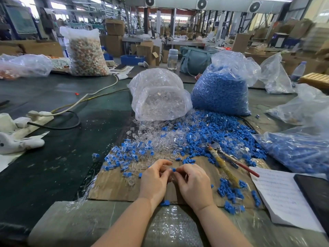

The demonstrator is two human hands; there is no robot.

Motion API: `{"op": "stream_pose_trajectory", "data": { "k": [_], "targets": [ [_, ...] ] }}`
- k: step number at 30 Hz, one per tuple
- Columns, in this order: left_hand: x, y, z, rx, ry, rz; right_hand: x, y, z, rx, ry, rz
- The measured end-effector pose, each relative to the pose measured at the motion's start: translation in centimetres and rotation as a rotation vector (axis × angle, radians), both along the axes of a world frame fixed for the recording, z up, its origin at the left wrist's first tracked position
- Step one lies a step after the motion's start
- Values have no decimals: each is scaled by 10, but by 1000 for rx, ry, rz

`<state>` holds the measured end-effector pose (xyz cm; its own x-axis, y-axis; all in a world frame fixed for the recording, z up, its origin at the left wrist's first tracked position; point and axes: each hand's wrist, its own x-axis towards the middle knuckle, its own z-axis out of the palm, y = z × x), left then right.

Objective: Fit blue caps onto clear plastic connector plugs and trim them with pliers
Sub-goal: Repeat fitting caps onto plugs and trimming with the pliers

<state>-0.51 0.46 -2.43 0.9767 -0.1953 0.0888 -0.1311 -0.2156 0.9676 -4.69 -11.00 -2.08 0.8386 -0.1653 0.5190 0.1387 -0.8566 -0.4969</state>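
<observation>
Blue cap (174, 169) pinched between curled left hand (154, 180) and right hand (194, 184)

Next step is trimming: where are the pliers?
The pliers lie on the cardboard, right of the right hand, among loose blue caps.

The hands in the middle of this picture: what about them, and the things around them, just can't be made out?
- Head view: the clear plug, if any, is hidden by the curled fingers of the left hand; only a blue cap peeks out by the right hand.
- The pliers lie half-buried in parts, so the jaws are unclear.
- The writing on the paper is too blurred to read.
</observation>
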Motion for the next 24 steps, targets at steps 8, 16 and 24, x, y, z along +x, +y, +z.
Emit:
{"op": "stream_pose_trajectory", "data": {
  "k": [8,16,24],
  "targets": [
    [0,1,1,77,-68,26,1,-1,-2,-27,-17,11],
    [1,1,2,99,-69,49,2,-1,-2,-55,-52,21],
    [4,-1,2,57,37,57,8,-24,14,-180,-68,-297]
  ]
}}
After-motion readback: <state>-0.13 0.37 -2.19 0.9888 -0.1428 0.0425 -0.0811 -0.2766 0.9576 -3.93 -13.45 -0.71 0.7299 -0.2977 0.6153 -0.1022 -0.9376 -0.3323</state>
